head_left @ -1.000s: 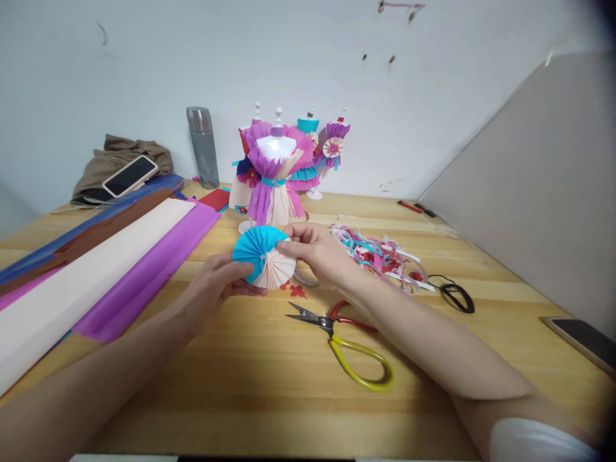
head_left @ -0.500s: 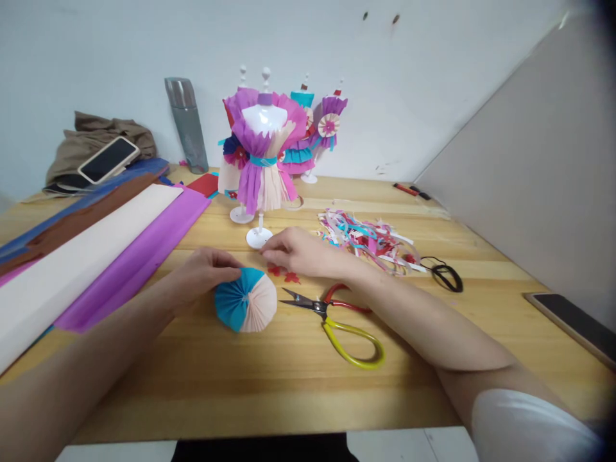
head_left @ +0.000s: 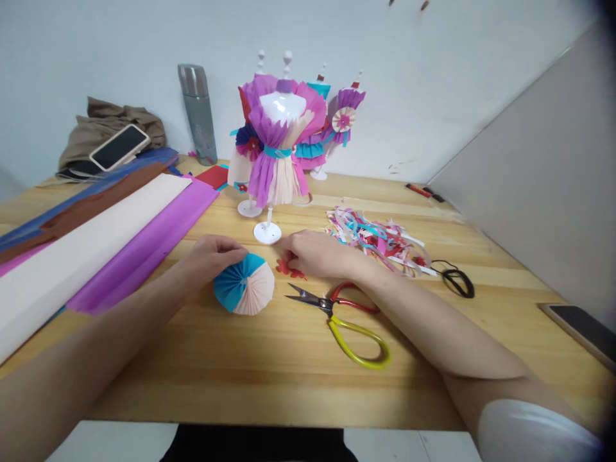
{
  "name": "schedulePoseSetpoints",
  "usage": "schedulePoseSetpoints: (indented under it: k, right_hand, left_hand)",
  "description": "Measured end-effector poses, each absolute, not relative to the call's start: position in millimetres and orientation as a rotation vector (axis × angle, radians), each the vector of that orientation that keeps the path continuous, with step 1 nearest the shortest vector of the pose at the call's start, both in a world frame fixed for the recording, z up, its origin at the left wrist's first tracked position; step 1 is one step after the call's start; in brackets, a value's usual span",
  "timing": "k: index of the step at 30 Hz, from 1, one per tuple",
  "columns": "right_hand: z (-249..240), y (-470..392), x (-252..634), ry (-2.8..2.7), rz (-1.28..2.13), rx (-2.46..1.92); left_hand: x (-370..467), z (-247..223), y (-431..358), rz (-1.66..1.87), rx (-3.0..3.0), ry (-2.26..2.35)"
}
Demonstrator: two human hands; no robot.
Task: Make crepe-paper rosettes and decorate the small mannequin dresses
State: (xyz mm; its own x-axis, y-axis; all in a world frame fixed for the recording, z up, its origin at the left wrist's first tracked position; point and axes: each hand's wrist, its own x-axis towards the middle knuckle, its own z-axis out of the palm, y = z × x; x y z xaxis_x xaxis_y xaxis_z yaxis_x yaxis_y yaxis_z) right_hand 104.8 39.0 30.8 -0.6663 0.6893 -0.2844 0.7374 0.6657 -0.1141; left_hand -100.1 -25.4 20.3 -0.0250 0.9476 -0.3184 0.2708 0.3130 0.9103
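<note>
Between the thumb and fingers of my left hand [head_left: 219, 255] is the upper edge of a round pleated paper rosette [head_left: 244, 284], half turquoise and half pale peach. My right hand [head_left: 310, 252] is closed, its fingertips bent down at several small red paper flowers [head_left: 296, 274] on the table. Whether a flower is in those fingers is hidden. Scissors [head_left: 332, 305] with one red and one yellow handle lie slightly open below my right wrist. Behind both hands stands a small white mannequin [head_left: 282, 106] in a purple, pink and peach crepe-paper dress [head_left: 280, 176].
More dressed mannequins [head_left: 347, 119] stand behind. Paper scraps [head_left: 378, 237] are heaped right of centre, beside a black band [head_left: 457, 282]. Crepe-paper sheets [head_left: 101, 256] cover the left side. A bottle [head_left: 198, 119], a phone [head_left: 120, 146] on brown cloth and another phone [head_left: 580, 330] edge the table.
My right hand has moved from beside the mannequin's base onto the red paper flowers, fingers curling further down. My left hand still holds the rosette. The whole view has shifted slightly.
</note>
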Motion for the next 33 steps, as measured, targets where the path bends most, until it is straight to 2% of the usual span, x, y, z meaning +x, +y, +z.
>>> schedulePoseSetpoints:
  k: [9,14,16,28,33]
  right_hand:
    - [51.2,39.5,112.9,2.821,-0.766,1.162]
    - [64.1,31.9,117.8,2.749,-1.507,0.956]
    - [62.3,27.1,114.7,2.711,-1.615,0.936]
    - [59.7,37.5,116.5,2.783,-1.169,1.075]
    - [49.5,41.7,110.2,2.803,-0.886,1.121]
  left_hand:
    - [-101.0,15.7,-26.4,0.893,1.151,1.506]
    - [-97.3,11.4,-28.2,0.962,1.137,1.450]
    - [-96.2,11.0,-29.0,0.978,1.150,1.433]
    - [-100.6,11.8,-23.7,0.878,1.363,1.640]
    - [-100.1,11.9,-24.3,0.894,1.330,1.649]
